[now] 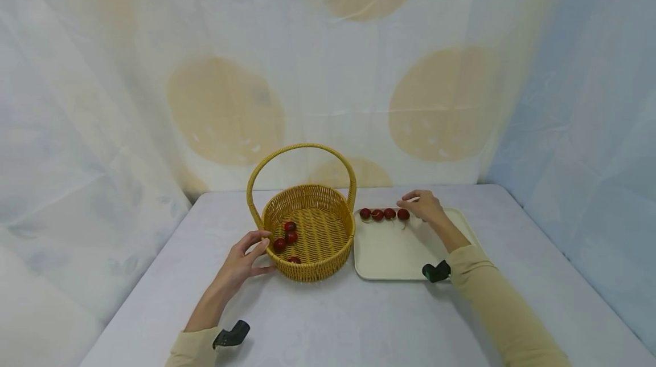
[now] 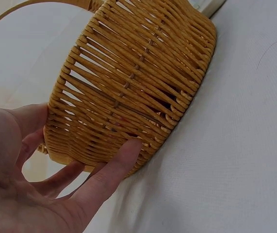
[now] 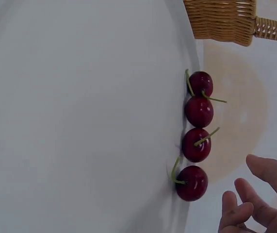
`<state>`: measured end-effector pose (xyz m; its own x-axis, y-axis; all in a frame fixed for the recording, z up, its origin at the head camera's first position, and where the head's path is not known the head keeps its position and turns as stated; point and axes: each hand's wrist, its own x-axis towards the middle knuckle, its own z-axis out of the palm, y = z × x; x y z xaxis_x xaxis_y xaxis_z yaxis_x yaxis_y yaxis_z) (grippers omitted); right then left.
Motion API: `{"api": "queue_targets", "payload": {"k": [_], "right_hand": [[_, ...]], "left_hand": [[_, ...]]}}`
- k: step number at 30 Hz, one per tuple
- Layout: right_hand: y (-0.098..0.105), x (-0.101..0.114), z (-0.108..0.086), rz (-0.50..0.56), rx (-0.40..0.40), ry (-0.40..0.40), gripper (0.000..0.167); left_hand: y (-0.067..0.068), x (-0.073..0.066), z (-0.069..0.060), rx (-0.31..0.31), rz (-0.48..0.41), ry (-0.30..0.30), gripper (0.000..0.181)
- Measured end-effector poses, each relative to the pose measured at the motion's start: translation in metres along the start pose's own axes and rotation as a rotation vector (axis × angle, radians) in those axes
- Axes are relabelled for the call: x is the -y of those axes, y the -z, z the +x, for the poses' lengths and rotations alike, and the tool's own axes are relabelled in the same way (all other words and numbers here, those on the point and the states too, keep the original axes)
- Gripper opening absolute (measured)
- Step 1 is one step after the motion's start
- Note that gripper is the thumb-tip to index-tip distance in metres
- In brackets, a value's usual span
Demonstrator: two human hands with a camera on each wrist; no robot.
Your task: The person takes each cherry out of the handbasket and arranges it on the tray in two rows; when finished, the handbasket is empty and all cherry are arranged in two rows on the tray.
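White table (image 1: 328, 321) | my left hand (image 1: 240, 260) is pinching the basket (image 1: 310, 273) rim | my right hand (image 1: 426, 206) hovering, loosely spread | cherries (image 3: 199, 112) running left-to-right along tray (image 1: 394, 256)

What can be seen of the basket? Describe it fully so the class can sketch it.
The basket is round and golden-brown, apparently woven from wicker-like strands, with slatted sides and one tall, arched handle. It stands upright on the pale tabletop, just left of the cream tray; whether they touch is unclear. Four red cherries show inside, towards its left and front. The person's left hand holds its left side.
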<state>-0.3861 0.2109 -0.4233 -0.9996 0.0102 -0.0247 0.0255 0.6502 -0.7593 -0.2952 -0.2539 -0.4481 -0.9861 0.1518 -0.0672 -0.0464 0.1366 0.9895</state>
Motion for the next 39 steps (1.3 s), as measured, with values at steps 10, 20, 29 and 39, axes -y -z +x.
{"api": "queue_targets", "payload": {"k": [10,20,29,39], "right_hand": [[0.001,0.031,-0.008,-0.08,0.046,0.149,0.044],[-0.015,0.082,-0.032,-0.064,0.098,0.264,0.033],[-0.043,0.106,-0.039,-0.06,0.135,0.359,0.023],[-0.081,0.135,-0.044,-0.071,0.159,0.457,0.021]], "left_hand": [[-0.002,-0.002,0.001,0.006,-0.007,0.003,0.051],[-0.001,-0.001,-0.001,-0.002,-0.003,0.002,0.05],[-0.001,-0.001,-0.002,-0.008,-0.006,0.004,0.054],[-0.001,0.0,-0.001,-0.002,-0.01,0.001,0.053]]}}
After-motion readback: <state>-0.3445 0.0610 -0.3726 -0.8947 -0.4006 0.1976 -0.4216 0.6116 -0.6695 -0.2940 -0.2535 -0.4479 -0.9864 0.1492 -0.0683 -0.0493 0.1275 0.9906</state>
